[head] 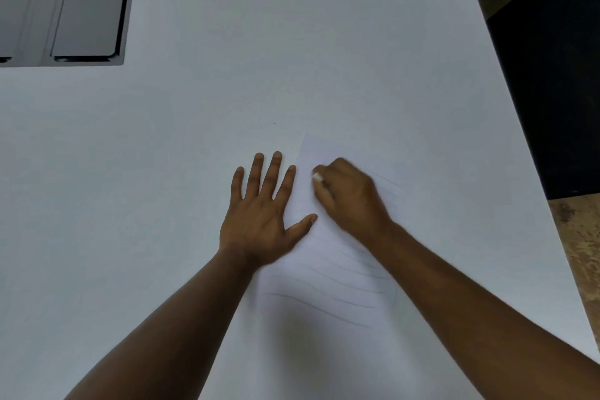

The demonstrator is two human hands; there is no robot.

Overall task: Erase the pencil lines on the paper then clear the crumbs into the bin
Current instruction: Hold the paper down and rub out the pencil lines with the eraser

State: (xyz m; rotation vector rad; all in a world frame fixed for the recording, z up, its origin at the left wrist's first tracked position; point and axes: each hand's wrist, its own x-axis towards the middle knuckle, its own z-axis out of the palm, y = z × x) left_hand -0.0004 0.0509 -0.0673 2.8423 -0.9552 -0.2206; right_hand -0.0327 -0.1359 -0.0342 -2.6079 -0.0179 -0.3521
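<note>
Lying at 5 o'clock on white table [162,172], white paper [324,351] bears faint grey pencil lines [318,305]. Left hand [259,221] flat, fingers spread, presses paper edge. Right hand [350,198] fingers pinch white eraser [317,177] on paper.

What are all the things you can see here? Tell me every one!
table: one, white, fills most of the view.
paper: one sheet, white, on the table near the person, under both hands.
pencil lines: several, grey, faint, across the near part of the paper.
eraser: one, white, only its tip shows in the right hand's fingers, on the paper.
grey panel: one, dark grey, set in the table at the far left corner.
dark object: one, black, beyond the table's right edge; cannot tell what it is.
floor: brown, mottled, right of the table.
left hand: one, flat, fingers spread, at the paper's left edge.
right hand: one, gripping the eraser.
</note>
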